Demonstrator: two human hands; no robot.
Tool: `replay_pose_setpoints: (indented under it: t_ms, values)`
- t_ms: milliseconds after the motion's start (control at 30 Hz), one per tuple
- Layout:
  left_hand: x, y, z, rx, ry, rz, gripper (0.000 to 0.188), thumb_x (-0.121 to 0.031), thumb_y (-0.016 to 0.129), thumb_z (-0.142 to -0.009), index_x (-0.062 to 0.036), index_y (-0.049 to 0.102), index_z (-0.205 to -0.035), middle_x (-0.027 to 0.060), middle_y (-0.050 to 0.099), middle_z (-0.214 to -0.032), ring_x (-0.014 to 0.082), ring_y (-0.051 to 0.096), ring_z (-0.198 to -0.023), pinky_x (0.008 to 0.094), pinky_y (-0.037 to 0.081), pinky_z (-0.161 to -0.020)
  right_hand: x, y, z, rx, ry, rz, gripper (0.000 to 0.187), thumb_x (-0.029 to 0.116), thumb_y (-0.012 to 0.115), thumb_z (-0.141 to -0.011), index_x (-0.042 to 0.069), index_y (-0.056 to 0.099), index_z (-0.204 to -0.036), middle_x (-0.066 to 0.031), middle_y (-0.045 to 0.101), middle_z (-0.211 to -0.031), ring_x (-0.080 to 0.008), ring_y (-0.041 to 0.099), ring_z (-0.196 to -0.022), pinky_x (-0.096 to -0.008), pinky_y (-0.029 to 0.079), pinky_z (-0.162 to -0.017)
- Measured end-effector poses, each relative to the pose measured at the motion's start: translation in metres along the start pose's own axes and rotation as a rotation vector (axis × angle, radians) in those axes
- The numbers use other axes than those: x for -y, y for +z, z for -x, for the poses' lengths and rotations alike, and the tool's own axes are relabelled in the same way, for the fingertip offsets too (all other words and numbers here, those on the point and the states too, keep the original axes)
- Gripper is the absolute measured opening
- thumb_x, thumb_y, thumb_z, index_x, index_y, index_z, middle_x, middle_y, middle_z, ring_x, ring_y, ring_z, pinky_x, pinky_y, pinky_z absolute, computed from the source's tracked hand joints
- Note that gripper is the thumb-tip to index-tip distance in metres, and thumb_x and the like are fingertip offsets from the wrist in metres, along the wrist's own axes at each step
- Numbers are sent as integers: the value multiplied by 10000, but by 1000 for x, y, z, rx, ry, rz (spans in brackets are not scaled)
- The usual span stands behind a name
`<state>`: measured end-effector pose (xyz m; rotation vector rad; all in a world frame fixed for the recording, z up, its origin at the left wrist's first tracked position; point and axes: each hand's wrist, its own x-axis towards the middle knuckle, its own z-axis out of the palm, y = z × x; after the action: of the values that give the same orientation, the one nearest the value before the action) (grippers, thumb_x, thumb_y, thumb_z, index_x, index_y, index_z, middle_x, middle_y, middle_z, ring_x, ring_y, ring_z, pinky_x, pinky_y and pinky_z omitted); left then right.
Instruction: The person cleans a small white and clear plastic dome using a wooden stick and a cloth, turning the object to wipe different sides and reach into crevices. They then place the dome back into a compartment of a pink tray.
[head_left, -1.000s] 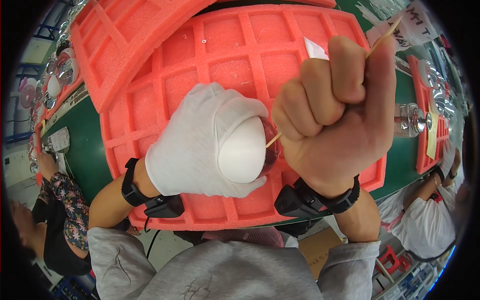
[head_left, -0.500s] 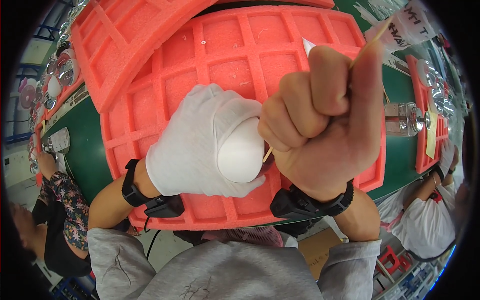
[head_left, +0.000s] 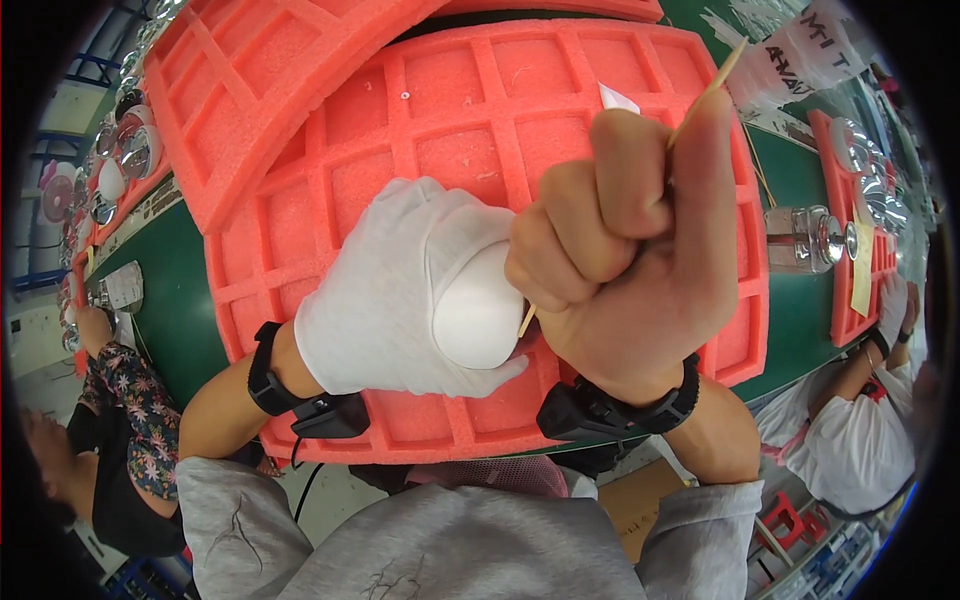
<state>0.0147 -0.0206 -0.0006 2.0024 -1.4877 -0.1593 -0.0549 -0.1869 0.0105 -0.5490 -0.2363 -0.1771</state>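
A white rounded object is held over the red foam tray in the gloved left hand, its fingers curled around it. A thin wooden stick is gripped in the bare right hand, closed to a fist; whether the object is touched by the stick cannot be determined.

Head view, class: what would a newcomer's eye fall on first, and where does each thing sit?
Probably the bare right hand, large and just right of centre, closed around a thin wooden stick. Next, the white-gloved left hand near the middle, holding a smooth white rounded object. Beneath both spreads a bright coral-red foam tray divided into square compartments.
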Motion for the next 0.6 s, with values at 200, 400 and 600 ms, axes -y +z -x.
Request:
replay_pose_setpoints:
  t_ms: [200,400,600]
  values:
    - [-1,-2,-1,4,4,-22,662,-390,892,-584,-96,629,-1117,88,615,-945,311,567,-841,420,446,-813,2,-2,-2,19,13,-19,529,520,256,-1123,158,286,-737,50,210,-552,-85,121,-450,-282,124,-407]
    - [-2,-4,0,14,-16,-3,652,-395,890,-586,-97,635,-1107,88,616,-944,313,567,-844,422,446,-810,7,-3,-1,-55,8,22,529,520,249,-1123,161,283,-736,51,205,-544,-82,106,-448,-280,109,-404]
    - [-1,-2,-2,39,-6,-23,652,-403,892,-582,-103,639,-1103,84,614,-939,309,567,-840,419,448,-809,1,-5,-1,65,2,20,522,515,242,-1125,161,288,-744,53,202,-544,-83,110,-445,-284,113,-407]
